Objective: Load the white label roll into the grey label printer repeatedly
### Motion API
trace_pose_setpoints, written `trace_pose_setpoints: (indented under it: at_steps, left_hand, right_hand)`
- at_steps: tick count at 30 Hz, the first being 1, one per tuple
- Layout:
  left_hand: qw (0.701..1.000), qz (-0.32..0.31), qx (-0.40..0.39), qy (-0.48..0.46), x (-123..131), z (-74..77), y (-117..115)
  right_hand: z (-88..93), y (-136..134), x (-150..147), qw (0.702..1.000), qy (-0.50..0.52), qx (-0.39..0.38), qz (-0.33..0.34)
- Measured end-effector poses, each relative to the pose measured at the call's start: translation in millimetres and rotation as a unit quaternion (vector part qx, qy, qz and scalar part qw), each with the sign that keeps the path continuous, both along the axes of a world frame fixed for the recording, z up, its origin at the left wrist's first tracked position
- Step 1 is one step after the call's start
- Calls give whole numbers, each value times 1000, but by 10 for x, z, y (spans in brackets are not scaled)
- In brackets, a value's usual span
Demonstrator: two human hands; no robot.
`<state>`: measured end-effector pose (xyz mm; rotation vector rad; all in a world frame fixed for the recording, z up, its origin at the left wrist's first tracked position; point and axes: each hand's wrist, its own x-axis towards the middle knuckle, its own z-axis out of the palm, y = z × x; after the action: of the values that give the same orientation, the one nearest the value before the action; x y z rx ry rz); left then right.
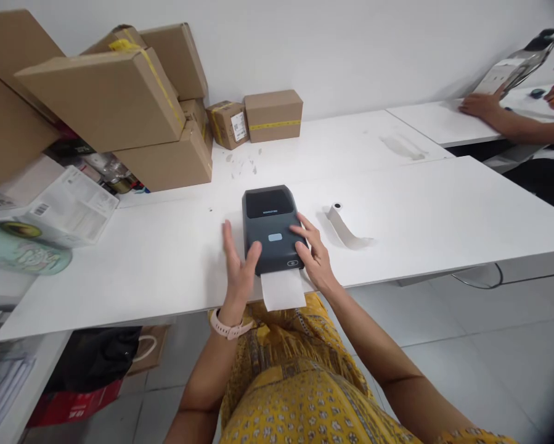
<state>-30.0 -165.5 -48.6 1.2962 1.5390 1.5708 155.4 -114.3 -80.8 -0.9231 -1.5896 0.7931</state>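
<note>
A dark grey label printer (273, 246) lies on the white table near its front edge. A strip of blank white paper (283, 290) sticks out of its near end and hangs past the table edge. My left hand (240, 265) is at the printer's left side, fingers spread, its thumb at the lower left corner; I cannot tell whether it touches. My right hand (316, 253) rests against the right side, fingers apart, with fingertips on the top face. Right of the printer lies a small paper roll (336, 208) with its end unrolled.
Cardboard boxes (105, 98) are piled at the back left, with smaller boxes (274, 116) by the wall. A white carton (68, 203) and green bottle (29, 250) stand at the left. Another person's hand (482, 106) is on the far right table.
</note>
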Motion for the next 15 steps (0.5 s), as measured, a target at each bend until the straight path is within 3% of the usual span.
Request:
trace_pose_setpoints:
  at_steps: [2, 6, 9, 15]
  left_hand:
    - [995, -48, -54, -75, 50, -111, 135]
    - [983, -83, -81, -139, 74, -188, 123]
    - [983, -98, -78, -131, 48, -164, 88]
    - [988, -94, -71, -101, 37, -143, 138]
  right_hand:
    - [-64, 15, -3, 993, 62, -97, 0]
    - [-120, 63, 24, 958, 142, -228, 98]
    - [-103, 89, 50, 951, 160, -237, 119]
    - [-52, 97, 66, 975, 85, -175, 104]
